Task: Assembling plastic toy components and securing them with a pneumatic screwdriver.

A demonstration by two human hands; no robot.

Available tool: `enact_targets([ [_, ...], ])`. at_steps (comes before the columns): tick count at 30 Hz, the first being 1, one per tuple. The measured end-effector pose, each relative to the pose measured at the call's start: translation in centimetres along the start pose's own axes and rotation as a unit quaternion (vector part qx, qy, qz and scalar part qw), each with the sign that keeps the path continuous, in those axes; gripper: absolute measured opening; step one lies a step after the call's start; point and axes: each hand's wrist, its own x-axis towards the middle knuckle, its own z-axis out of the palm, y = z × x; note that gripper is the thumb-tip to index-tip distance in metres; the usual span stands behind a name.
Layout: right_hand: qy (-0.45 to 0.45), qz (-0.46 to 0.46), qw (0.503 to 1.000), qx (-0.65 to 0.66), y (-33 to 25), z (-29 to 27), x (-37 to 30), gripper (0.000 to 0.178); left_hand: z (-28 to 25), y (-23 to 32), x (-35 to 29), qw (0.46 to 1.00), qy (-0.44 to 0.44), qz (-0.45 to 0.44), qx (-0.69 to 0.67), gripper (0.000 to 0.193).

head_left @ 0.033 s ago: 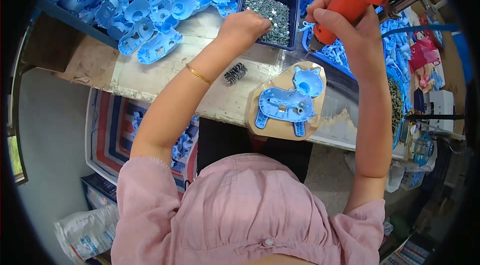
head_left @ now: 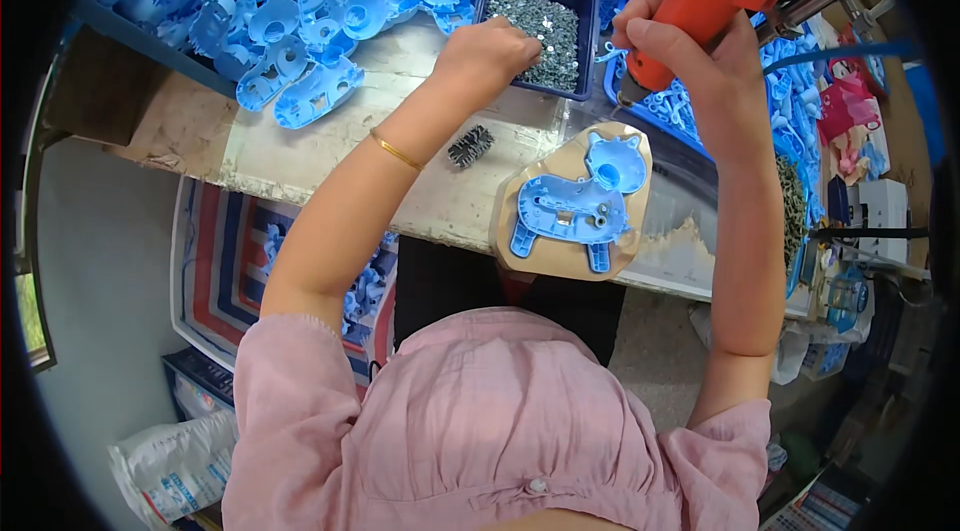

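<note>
My left hand (head_left: pixel 487 56) is over the left side of a dark blue tray (head_left: pixel 590 41) filled with small metal screws (head_left: pixel 545 26). Its fingers are curled together, and whatever they may hold is hidden. My right hand (head_left: pixel 700 56) grips a red power screwdriver (head_left: pixel 705 1), its tip pointing down beside the tray. Below, a light blue animal-shaped plastic shell half (head_left: pixel 560 206) lies hollow side up in a wooden holding block (head_left: pixel 510 221). Small round metal parts sit inside the shell. Between my left forearm and the block lies a dark bristly cylinder (head_left: pixel 470 147).
A large heap of blue plastic shells (head_left: pixel 270 11) covers the back left of the worktable (head_left: pixel 280 156). To the right, a blue bin (head_left: pixel 668 118) holds small blue parts. A striped lined container (head_left: pixel 225 271) with blue pieces stands below the table, on the left.
</note>
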Motion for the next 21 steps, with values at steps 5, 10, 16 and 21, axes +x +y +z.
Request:
enact_targets([
  [5, 0.027, 0.012, 0.998, 0.048, 0.3, 0.7, -0.8, 0.044, -2.1, 3.4, -1.2, 0.999, 0.028, 0.016, 0.000, 0.015],
  [10, 0.053, -0.012, 0.989, 0.138, 0.6, 2.8, -2.2, 0.038, -3.0, 7.7, -4.1, 0.972, 0.072, 0.065, -0.212, 0.020],
  [16, 0.068, -0.034, 0.986, 0.152, 0.9, 3.9, -3.0, 0.030, -3.4, 8.7, -5.1, 0.969, 0.058, 0.041, -0.238, 0.019],
  [21, 0.065, -0.032, 0.987, 0.144, 1.0, 3.9, -3.1, 0.029, -3.6, 9.4, -5.5, 0.962, 0.050, 0.017, -0.269, 0.018],
])
